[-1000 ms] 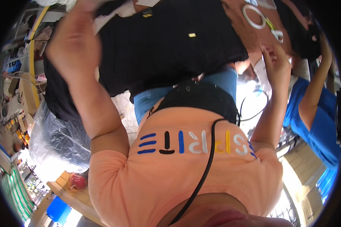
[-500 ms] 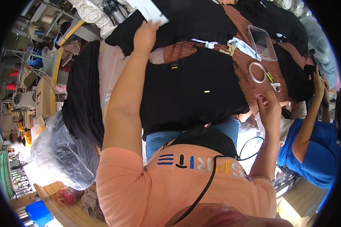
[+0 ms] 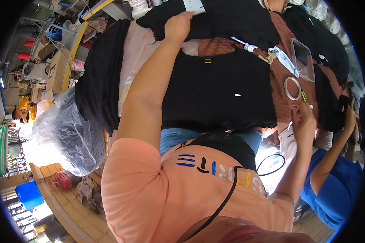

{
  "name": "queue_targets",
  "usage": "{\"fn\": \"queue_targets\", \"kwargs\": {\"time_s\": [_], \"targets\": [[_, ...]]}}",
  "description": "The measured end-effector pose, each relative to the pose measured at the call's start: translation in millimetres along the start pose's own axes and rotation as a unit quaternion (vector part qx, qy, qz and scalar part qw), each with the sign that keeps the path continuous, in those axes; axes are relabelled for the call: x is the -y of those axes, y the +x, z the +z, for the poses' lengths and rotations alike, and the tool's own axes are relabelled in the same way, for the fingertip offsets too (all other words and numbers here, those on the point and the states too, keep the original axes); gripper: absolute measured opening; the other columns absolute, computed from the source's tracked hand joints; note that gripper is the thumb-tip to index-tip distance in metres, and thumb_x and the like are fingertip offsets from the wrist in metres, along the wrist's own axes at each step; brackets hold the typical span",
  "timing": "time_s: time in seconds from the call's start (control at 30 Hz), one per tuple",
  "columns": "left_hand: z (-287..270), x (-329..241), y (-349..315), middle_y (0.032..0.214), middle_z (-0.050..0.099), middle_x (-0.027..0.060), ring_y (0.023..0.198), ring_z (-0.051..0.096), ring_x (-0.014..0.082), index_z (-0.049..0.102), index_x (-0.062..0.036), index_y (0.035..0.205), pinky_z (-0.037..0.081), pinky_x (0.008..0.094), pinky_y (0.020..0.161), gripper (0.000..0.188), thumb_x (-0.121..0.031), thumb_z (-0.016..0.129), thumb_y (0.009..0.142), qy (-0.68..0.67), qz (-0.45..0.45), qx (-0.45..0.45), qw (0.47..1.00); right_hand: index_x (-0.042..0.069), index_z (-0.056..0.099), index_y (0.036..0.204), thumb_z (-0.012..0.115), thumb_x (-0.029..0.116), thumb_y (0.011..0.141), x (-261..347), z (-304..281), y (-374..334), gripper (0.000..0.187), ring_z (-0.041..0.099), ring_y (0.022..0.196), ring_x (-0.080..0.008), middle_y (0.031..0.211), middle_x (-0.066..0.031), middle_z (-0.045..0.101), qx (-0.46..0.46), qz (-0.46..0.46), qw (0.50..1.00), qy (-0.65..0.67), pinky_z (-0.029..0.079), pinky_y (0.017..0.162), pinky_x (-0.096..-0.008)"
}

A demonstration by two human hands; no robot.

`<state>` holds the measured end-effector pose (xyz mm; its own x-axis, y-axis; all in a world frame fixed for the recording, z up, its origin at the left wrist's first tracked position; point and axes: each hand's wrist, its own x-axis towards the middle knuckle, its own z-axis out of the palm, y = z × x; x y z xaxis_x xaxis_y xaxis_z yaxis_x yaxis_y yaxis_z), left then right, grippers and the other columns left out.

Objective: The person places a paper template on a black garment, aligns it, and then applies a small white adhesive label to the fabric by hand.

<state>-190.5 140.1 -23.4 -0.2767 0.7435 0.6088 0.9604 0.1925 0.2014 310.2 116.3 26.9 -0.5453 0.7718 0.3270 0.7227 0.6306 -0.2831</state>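
Note:
A black garment piece [image 3: 223, 81] lies spread before me, with a small neck label and a small light tag on its front. At the far side, my left hand [image 3: 177, 27] reaches out and grips the near edge of a white paper sheet [image 3: 194, 5], which lies over another black cloth piece [image 3: 243, 24]. Towards the right, my right hand [image 3: 305, 121] has its thumb and fingertips apart beside yellow-green thread snips [image 3: 304, 96]. It partly covers their handle; whether it touches them I cannot tell. Just beyond is a pale tape ring [image 3: 292, 88].
A clear plastic box [image 3: 303, 60] and white labels [image 3: 286, 60] rest on brown patterned cloth [image 3: 284, 67]. A co-worker in a blue shirt [image 3: 332, 182] sits at right. Rolled black fabric [image 3: 99, 73] and a plastic bag [image 3: 69, 137] hang at left.
The view has shifted, so the table appears farther right. My right hand has moved closer to the snips and covers part of their handle. My left hand stays at the paper sheet.

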Motion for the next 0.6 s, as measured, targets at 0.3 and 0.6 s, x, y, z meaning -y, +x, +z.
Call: {"fn": "queue_targets", "kwargs": {"time_s": [0.3, 0.6], "targets": [[-77, 108, -73, 0.106, 0.076, 0.0087, 0.092, 0.074, 0.0323, 0.077, -0.0242, 0.117, 0.059, 0.0421, 0.08, 0.028, -0.015, 0.062, 0.095, 0.047, -0.131, -0.212, 0.967, 0.005, 0.069, 0.113, 0.069, 0.008, 0.097, -24, -62, 27, 0.016, 0.065, 0.081, -0.0143, 0.099, -0.0044, 0.069, -0.079, -0.009, 0.997, 0.008, 0.05, 0.068, -0.0273], [-83, 240, -175, 0.122, 0.069, 0.0152, 0.111, 0.067, 0.0379, 0.069, -0.0221, 0.131, 0.054, 0.0459, 0.094, 0.037, -0.019, 0.054, 0.097, 0.308, -0.141, 0.124, 0.933, 0.007, 0.072, 0.11, 0.073, 0.016, 0.093, -7, -13, 6, 0.019, 0.07, 0.085, -0.0188, 0.094, -0.008, 0.069, -0.043, 0.039, 0.995, 0.079, 0.053, 0.071, -0.0275]]}}
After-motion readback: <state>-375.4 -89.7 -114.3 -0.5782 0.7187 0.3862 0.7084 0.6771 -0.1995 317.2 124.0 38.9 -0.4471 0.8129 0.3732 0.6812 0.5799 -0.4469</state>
